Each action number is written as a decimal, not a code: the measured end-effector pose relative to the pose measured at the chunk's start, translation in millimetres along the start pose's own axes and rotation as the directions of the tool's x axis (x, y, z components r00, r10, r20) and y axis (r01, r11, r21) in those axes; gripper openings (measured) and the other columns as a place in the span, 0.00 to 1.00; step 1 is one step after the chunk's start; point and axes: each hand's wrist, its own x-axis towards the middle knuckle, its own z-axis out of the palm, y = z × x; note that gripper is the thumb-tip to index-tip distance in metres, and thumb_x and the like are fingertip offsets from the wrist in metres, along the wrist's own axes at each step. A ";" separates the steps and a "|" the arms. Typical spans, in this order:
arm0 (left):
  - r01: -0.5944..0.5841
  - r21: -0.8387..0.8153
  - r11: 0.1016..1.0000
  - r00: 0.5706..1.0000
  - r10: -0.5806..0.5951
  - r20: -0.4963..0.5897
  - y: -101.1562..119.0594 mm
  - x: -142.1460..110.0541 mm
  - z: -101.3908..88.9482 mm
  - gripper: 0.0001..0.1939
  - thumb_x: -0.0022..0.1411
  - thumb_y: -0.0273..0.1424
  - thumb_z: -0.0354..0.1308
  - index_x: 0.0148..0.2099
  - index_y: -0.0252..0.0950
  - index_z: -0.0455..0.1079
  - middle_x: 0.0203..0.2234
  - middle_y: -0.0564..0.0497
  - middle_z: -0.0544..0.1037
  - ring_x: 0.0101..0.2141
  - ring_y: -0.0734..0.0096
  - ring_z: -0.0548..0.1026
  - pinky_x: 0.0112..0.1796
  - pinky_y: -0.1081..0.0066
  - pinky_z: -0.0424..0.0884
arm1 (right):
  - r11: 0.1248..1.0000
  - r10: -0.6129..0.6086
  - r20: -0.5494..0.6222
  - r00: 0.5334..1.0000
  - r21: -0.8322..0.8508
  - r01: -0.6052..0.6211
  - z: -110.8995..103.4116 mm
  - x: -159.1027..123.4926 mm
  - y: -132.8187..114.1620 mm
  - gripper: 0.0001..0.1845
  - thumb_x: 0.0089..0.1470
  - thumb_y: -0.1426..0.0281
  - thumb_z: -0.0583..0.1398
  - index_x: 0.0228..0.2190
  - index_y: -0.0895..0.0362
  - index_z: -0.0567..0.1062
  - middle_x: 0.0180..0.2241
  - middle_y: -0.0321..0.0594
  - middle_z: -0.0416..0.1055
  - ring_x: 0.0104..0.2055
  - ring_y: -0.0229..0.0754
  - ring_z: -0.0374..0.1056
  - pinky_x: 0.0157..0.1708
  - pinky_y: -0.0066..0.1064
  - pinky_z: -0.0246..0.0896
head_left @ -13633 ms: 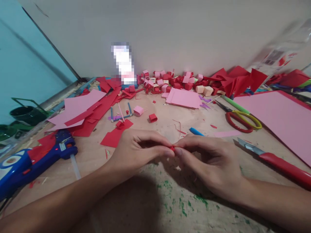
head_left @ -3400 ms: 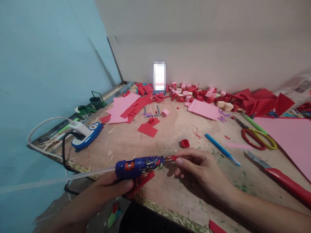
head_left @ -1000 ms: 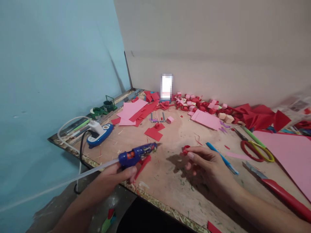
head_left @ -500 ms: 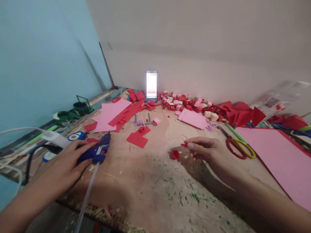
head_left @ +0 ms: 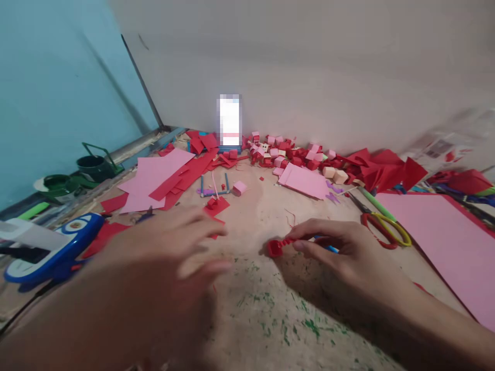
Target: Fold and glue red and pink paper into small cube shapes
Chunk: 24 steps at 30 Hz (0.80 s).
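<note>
My left hand [head_left: 174,257] hovers over the left middle of the worktop, blurred by motion, its fingers stretched and the thumb apart, with nothing visible in it. Behind it only a dark bit of the blue glue gun [head_left: 145,214] shows. Between thumb and forefinger, my right hand [head_left: 340,252] pinches a small zigzag-folded red paper strip [head_left: 286,241]. The strip's left end meets a small red paper box [head_left: 275,249] on the board; whether the two are joined I cannot tell. A blue object [head_left: 331,249] shows partly behind the right fingers.
Red and yellow scissors [head_left: 386,229] lie right, beside pink sheets [head_left: 444,242]. Many red and pink paper cubes [head_left: 286,152] line the wall near a bright phone [head_left: 230,121]. A blue power strip [head_left: 73,242] with plugs sits left, below green containers [head_left: 93,167].
My left hand has let go of the glue gun and moved right, toward the middle. My right hand has brought the red strip left and down to the red box. The view has shifted slightly.
</note>
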 end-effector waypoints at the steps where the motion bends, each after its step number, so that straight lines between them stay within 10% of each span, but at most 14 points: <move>1: -0.037 0.113 0.993 0.998 0.032 0.047 15.9 13.7 12.5 0.19 0.57 0.48 0.71 0.48 0.47 0.80 0.48 0.48 0.82 0.53 0.44 0.74 0.59 0.50 0.64 | 0.999 -0.023 0.011 1.000 -0.033 0.023 -1.4 -0.7 1.2 0.10 0.60 0.67 0.63 0.32 0.51 0.86 0.35 0.41 0.85 0.37 0.47 0.80 0.32 0.32 0.73; 7: -0.135 0.190 0.972 0.947 0.071 0.313 33.1 57.9 66.9 0.27 0.57 0.45 0.72 0.52 0.37 0.74 0.48 0.44 0.80 0.48 0.50 0.78 0.44 0.60 0.72 | 0.947 -0.265 0.121 0.957 -0.153 0.281 -3.2 -5.0 8.5 0.13 0.64 0.76 0.58 0.36 0.54 0.83 0.38 0.42 0.84 0.40 0.45 0.80 0.40 0.32 0.75; 14: -0.241 0.081 0.967 0.938 0.210 0.276 17.1 55.5 81.8 0.06 0.61 0.30 0.67 0.41 0.37 0.75 0.40 0.50 0.79 0.41 0.61 0.77 0.43 0.64 0.70 | 0.804 -0.457 0.179 0.871 -0.335 0.491 1.0 -9.5 19.3 0.15 0.66 0.81 0.55 0.41 0.55 0.80 0.43 0.46 0.80 0.42 0.42 0.78 0.41 0.30 0.73; 24: -0.371 0.028 0.928 0.912 0.359 0.198 1.1 50.5 92.5 0.06 0.62 0.32 0.64 0.43 0.38 0.76 0.38 0.49 0.78 0.40 0.61 0.76 0.41 0.62 0.67 | 0.720 -0.489 0.253 0.835 -0.424 0.550 3.9 -11.4 -0.4 0.19 0.71 0.71 0.53 0.29 0.53 0.77 0.35 0.47 0.80 0.33 0.43 0.76 0.29 0.32 0.69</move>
